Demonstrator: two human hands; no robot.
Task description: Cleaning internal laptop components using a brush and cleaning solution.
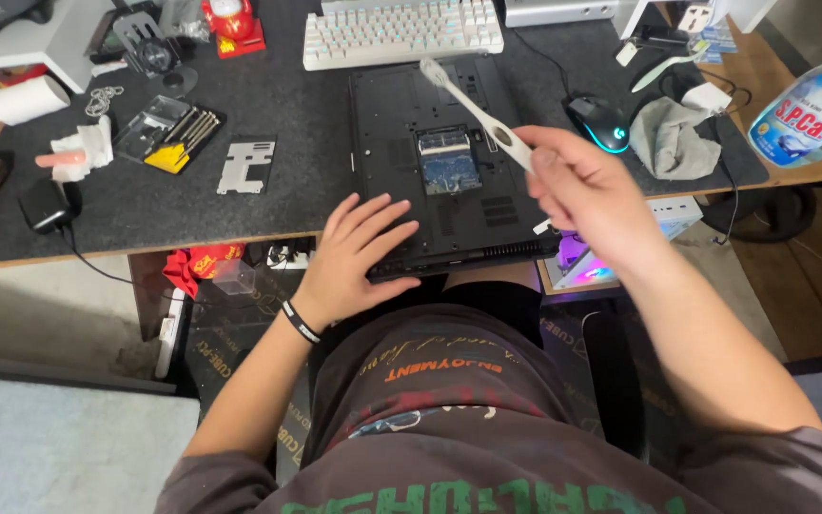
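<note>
The desk, under a dark mat, runs off the frame at left, right and top, so much of what lies along its far edge is cut short: the pale keyboard loses its top row, and the spray bottle at the right is only partly in view. An upturned black laptop lies at the near edge of the desk, just this side of the keyboard, with a hatch open in its base showing a blue-green board; its near right corner is hidden behind the right hand.

The left hand lies flat, palm down, on the laptop's near left corner, fingers spread and pointing away from the body, gripping nothing; a black band sits on the wrist. The right hand is raised above the laptop's right side, forearm coming in from the lower right, its fingers closed around the lower end of a white brush. How much handle sits within the fist cannot be seen.

The brush's long axis runs diagonally, up and to the left from the hand, its head over the laptop's far edge near the keyboard. The bristles are blurred and hard to make out.

A mouse with a lit edge lies right of the laptop, a grey cloth beside it. A screwdriver case and a small metal plate lie to the left.
</note>
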